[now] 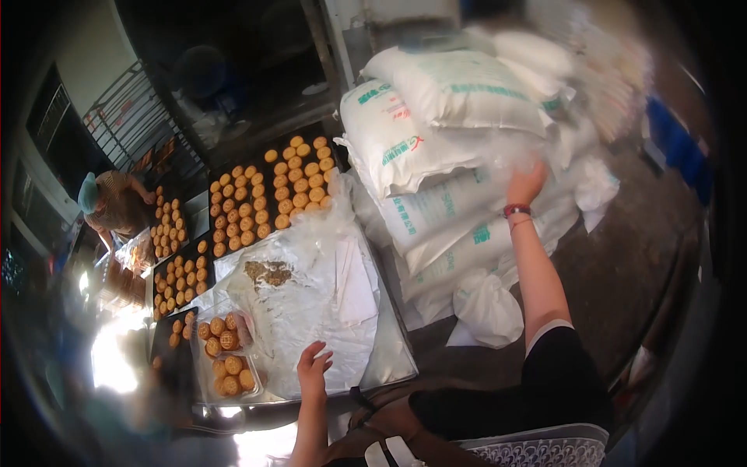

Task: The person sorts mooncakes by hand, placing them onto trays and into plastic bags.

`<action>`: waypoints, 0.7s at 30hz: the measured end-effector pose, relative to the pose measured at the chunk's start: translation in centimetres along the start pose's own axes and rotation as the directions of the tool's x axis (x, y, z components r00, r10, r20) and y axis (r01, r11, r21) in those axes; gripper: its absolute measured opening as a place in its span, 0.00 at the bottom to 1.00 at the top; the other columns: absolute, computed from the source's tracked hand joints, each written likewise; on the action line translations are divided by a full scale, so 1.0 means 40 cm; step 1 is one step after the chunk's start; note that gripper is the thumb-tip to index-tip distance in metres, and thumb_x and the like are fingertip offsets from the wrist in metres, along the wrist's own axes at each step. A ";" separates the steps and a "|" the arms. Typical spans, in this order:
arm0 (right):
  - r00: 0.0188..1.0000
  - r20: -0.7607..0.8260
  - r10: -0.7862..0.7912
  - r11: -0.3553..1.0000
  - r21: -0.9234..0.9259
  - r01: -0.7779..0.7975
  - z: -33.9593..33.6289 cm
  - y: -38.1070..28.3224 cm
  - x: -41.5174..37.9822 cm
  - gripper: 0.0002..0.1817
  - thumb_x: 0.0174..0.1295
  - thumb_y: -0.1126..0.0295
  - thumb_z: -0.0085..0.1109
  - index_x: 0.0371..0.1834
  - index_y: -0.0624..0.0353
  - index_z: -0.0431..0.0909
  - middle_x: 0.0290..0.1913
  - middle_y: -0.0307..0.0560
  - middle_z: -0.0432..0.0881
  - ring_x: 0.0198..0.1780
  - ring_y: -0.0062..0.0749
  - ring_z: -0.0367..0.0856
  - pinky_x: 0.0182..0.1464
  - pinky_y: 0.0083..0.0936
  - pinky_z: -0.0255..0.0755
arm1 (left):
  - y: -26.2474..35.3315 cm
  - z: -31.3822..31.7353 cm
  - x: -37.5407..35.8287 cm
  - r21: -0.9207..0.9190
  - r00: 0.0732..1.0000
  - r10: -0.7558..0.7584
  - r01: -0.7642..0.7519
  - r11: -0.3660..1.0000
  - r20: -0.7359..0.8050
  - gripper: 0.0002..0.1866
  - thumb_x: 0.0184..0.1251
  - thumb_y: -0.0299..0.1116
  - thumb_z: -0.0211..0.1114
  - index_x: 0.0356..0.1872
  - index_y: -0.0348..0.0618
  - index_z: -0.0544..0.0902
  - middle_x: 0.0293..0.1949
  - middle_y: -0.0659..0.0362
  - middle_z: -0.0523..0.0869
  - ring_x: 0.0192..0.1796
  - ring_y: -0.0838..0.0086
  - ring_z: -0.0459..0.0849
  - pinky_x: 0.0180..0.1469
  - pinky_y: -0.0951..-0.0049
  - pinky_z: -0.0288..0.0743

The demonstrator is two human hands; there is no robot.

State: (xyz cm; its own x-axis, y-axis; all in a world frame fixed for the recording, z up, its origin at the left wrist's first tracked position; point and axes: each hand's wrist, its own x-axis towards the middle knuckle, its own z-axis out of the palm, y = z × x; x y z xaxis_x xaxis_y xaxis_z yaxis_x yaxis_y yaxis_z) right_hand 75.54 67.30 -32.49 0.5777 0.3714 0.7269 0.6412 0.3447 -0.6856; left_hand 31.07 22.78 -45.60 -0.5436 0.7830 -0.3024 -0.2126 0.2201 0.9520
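The right hand [527, 183], fingers spread and gripping nothing, is reaching up against the stacked white woven sacks with green print [436, 140] beside the worktop [389, 354]. The left hand [313, 370] is resting open and empty on the crinkled clear plastic sheet [303, 303] covering the worktop, seemingly bracing the lean, near the round golden-brown pastries [227, 362] in a clear tray.

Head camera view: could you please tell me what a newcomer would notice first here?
Dark trays of golden pastries fill the upper left. White sacks are stacked at the upper right, where the right hand reaches. The left hand rests open on a plastic-covered table.
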 end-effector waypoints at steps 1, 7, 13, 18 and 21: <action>0.999 -0.015 0.043 0.993 -0.105 -0.044 0.047 0.050 0.012 0.26 0.50 0.78 0.73 0.56 0.59 0.81 0.56 0.55 0.78 0.64 0.58 0.75 0.67 0.45 0.70 | -0.030 -0.016 0.003 0.020 0.998 -0.023 0.024 1.000 -0.051 0.24 0.69 0.25 0.64 0.67 0.39 0.78 0.63 0.52 0.85 0.57 0.64 0.88 0.55 0.66 0.82; 0.798 0.543 -0.260 0.910 -0.139 0.391 0.347 0.257 -0.012 0.26 0.56 0.63 0.68 0.56 0.66 0.79 0.63 0.64 0.78 0.66 0.60 0.74 0.70 0.48 0.68 | -0.180 -0.131 -0.029 0.045 0.932 -0.115 0.139 0.989 -0.345 0.22 0.66 0.22 0.65 0.62 0.38 0.81 0.59 0.54 0.85 0.52 0.66 0.89 0.49 0.69 0.84; 0.732 0.645 -0.220 0.857 -0.229 0.461 0.480 0.555 -0.009 0.31 0.64 0.67 0.60 0.71 0.67 0.74 0.72 0.62 0.76 0.74 0.55 0.71 0.78 0.42 0.63 | -0.309 -0.175 -0.086 0.170 0.865 -0.070 0.176 0.970 -0.497 0.22 0.64 0.23 0.68 0.61 0.37 0.82 0.54 0.53 0.88 0.47 0.67 0.89 0.45 0.70 0.83; 0.497 0.820 -0.285 0.745 -0.137 0.653 0.633 0.726 0.059 0.20 0.67 0.70 0.57 0.61 0.61 0.84 0.69 0.62 0.80 0.69 0.50 0.79 0.73 0.42 0.71 | -0.300 -0.149 -0.084 0.385 0.893 -0.067 0.259 0.886 -0.446 0.22 0.65 0.28 0.71 0.62 0.40 0.83 0.48 0.50 0.91 0.42 0.67 0.91 0.49 0.65 0.83; 0.433 0.901 0.037 0.694 -0.335 0.638 0.618 0.602 0.085 0.18 0.69 0.70 0.56 0.59 0.61 0.86 0.68 0.61 0.80 0.69 0.49 0.79 0.73 0.40 0.70 | -0.324 -0.146 -0.038 0.451 0.921 -0.017 0.206 0.868 -0.389 0.22 0.66 0.28 0.71 0.62 0.40 0.83 0.51 0.50 0.91 0.44 0.64 0.92 0.51 0.64 0.84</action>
State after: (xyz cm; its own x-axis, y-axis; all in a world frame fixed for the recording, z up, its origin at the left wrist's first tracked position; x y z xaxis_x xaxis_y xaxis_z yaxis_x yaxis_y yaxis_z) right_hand 80.47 98.18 -47.51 -0.1809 0.9502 0.2539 0.9824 0.1868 0.0010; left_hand 29.92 15.36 -57.75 -0.8129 0.4913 -0.3129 0.0693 0.6149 0.7856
